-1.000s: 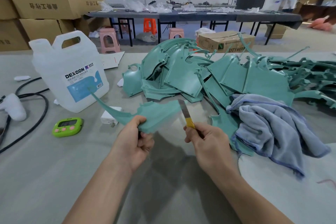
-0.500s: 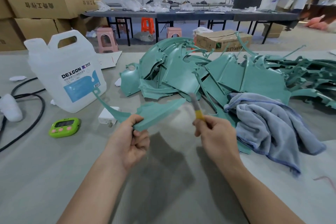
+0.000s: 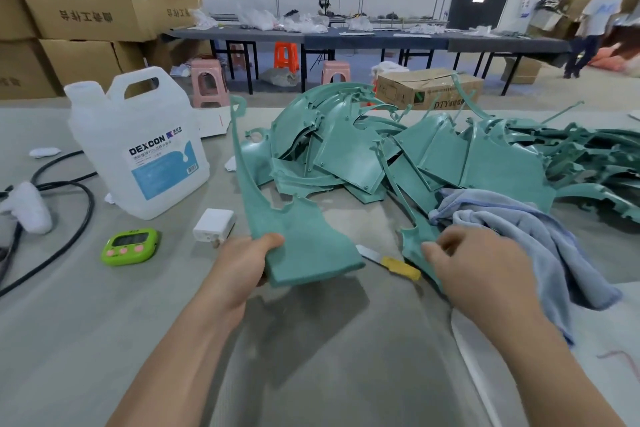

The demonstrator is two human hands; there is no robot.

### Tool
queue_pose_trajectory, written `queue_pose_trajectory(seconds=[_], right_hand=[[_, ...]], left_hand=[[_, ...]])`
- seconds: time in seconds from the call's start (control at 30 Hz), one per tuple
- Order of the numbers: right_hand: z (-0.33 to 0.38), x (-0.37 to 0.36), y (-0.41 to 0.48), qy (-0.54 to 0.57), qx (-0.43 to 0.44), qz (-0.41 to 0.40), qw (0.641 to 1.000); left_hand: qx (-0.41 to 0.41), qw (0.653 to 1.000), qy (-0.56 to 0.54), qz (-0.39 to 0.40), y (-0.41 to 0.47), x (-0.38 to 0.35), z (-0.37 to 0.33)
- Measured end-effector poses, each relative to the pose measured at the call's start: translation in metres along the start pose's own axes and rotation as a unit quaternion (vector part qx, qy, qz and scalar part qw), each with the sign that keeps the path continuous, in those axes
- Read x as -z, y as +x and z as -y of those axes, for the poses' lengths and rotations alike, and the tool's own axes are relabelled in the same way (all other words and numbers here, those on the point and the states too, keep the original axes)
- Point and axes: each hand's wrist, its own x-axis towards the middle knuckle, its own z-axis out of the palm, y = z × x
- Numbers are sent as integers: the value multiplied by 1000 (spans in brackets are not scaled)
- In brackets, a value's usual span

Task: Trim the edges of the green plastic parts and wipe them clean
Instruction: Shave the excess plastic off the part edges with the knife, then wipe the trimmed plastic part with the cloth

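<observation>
My left hand (image 3: 242,267) grips a green plastic part (image 3: 304,243) by its wide lower end, thumb on the front face. The part stands upright and its long thin arm points up and away. The trimming blade (image 3: 391,262), with a yellow wrapped handle, lies flat on the table between my hands. My right hand (image 3: 478,270) hovers just right of the blade, fingers loosely curled and holding nothing. It is over another green part (image 3: 415,243) and beside the blue-grey cloth (image 3: 540,236). A pile of green parts (image 3: 363,156) lies behind.
A white DEXCON jug (image 3: 145,149) stands at the left, with a green timer (image 3: 130,246), a white charger (image 3: 214,224) and a black cable (image 3: 69,218) near it. Cardboard boxes (image 3: 429,88) and stools sit beyond the table. A person (image 3: 592,24) walks at the far right.
My right hand has let go of the blade, which now lies on the table, and moved right toward the cloth. My left hand has turned the green part upright.
</observation>
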Motion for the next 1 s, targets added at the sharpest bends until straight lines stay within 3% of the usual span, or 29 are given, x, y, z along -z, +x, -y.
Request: queue_pose_trajectory(seconds=[0.07, 0.1, 0.2, 0.27, 0.33, 0.43, 0.53, 0.67, 0.77, 0.83, 0.93, 1.0], right_hand=[[-17, 9, 2, -1, 12, -142, 990], [-25, 10, 4, -30, -3, -173, 984], [-50, 8, 15, -98, -77, -47, 991], [-53, 7, 23, -111, -79, 16, 991], [-49, 11, 28, -103, -29, -19, 994], [-23, 30, 23, -16, 43, -133, 990], [29, 42, 6, -7, 142, -150, 978], [90, 13, -19, 65, 299, -12, 952], [112, -24, -26, 115, 319, 93, 936], [120, -42, -22, 102, 309, 65, 943], [131, -53, -12, 93, 264, -41, 959], [139, -53, -9, 74, 244, -46, 966]], left_hand=[[-8, 1000, 15, 2, -1, 0, -2], [-15, 999, 28, 3, -2, 0, -2], [-13, 997, 71, 15, -3, 1, -5], [-6, 995, 103, 17, -2, 2, -5], [-7, 995, 102, 12, -1, 1, -4], [-31, 994, 105, -3, 1, -2, 0], [-68, 989, 130, -13, 4, -5, 4], [-101, 986, 130, 40, -2, -7, 4], [-95, 992, 48, 63, -8, -5, 2], [-96, 993, 14, 72, -8, -8, 3], [-104, 993, -1, 60, -5, -13, 4], [-98, 994, -6, 44, -2, -15, 5]])
